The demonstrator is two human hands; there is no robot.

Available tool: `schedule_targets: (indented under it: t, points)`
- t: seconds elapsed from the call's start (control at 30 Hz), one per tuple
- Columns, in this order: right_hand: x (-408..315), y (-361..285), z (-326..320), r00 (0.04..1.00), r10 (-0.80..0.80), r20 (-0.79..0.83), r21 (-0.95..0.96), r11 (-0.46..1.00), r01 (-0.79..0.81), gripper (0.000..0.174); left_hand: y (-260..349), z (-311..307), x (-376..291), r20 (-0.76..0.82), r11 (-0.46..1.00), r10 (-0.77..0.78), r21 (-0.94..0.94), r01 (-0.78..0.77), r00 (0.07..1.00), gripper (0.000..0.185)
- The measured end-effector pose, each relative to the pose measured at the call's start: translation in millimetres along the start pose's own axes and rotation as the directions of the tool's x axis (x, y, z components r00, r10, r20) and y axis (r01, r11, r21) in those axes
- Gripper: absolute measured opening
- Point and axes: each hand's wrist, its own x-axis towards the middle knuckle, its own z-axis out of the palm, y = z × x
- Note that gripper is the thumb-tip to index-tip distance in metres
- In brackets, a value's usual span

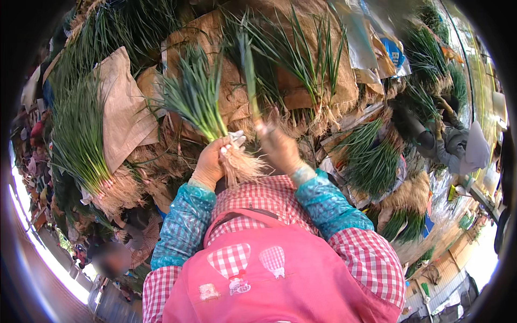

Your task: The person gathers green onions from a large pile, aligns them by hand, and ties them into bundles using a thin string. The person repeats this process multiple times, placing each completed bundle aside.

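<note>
My left hand [211, 162] is closed around a bunch of green onions or similar allium plants [198, 99]. Their leaves fan up and to the left, and a mass of pale roots [242, 163] hangs below my fingers. To the right of it, my right hand [280, 151] is blurred; its fingertips pinch the white base of a single stalk [251, 87] whose leaves point upward. Beyond my hands, loose rooted stalks [319, 72] lie spread over brown woven sacking [341, 76]. Both forearms wear teal plastic sleeve covers.
On my left lies a large rooted bunch [87, 145] beside a folded sack [125, 109]. More bunches [369, 153] are heaped on my right. One person [456, 137] handles stalks at the far right; another person [129, 242] is close by at lower left.
</note>
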Motion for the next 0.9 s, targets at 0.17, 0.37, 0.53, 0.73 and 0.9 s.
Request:
schedule_targets:
  t: [0.17,0.37,0.53,0.73,0.9]
  points:
    - [-1.2,7.3,7.5,0.981,-0.023,0.191,-0.135,0.990,0.049,0.026,-16.6,-15.4,23.7,0.029,0.991,-0.043,0.126,0.039,0.999,0.036]
    - [44.9,-33.5,1.8,0.987,0.084,0.138,-0.073,0.995,-0.075,0.035,-1.8,-10.0,-0.4,0.025,0.963,-0.124,0.244,0.114,0.992,0.034]
    - [51.5,-55.4,30.8,0.946,-0.201,0.253,-0.358,0.889,0.285,0.036,-1.4,-16.5,-13.2,-0.076,0.925,0.038,0.381,-0.006,0.996,0.026]
    - [43.9,-18.1,28.7,0.950,0.084,0.299,0.344,0.919,-0.190,0.039,13.0,-14.3,-41.7,0.073,0.998,0.062,0.015,-0.063,0.995,0.027]
    - [52.7,-64.1,46.0,0.873,0.064,0.483,0.449,0.838,-0.310,0.039,1.8,-26.2,-43.0,0.115,0.992,0.018,-0.123,-0.004,0.993,0.023]
